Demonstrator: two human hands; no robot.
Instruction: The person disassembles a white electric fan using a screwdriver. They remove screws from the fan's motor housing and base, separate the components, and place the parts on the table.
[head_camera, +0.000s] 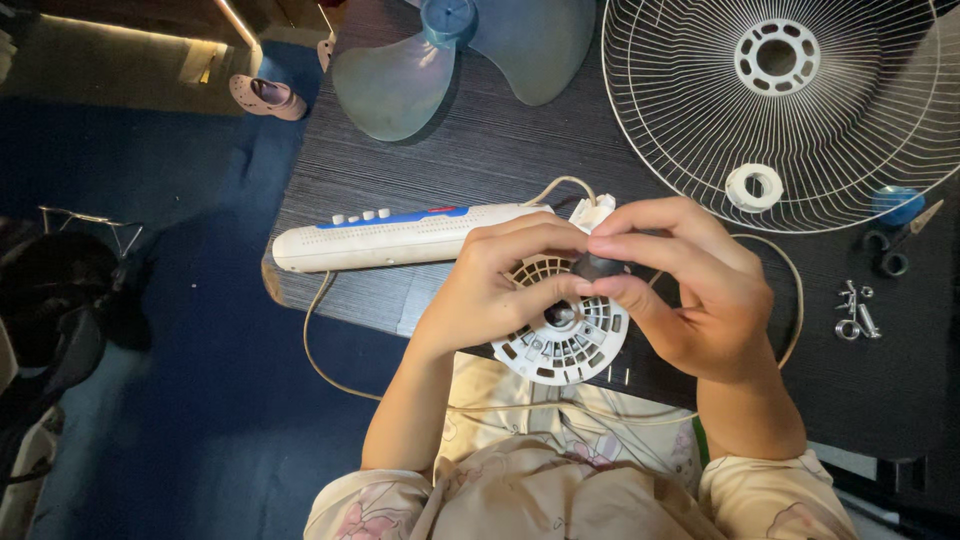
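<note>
On a dark wood-grain table (480, 150) sit the loose parts of a fan: a translucent blue blade (440, 60) at the far edge, a white wire grille (800, 110) to the right with a white ring nut (754, 187) lying on its mesh, and a long white switch housing (400, 237) with small buttons, stretched out just beyond the hands. Its pale cord (330, 360) loops off the table edge and runs back under the arms. Further right lie a blue cap (897, 204), two dark rings (885, 255) and a small heap of screws (855, 312), all well apart from the hands. A pink shoe (265, 97) rests on the blue floor at the upper left. Nothing stands between the camera and the work except the person's own fingers, which cover the upper part of the piece

Over the near table edge, above the lap, both hands hold a round white slotted motor cover (562, 335), face up, with a shaft at its middle. The left hand (495, 290) curls around its left rim, fingers closed on it. The right hand (690, 285) pinches a small dark knob (597, 266) between thumb and fingertips, just above the cover's upper rim, touching the left fingertips
</note>
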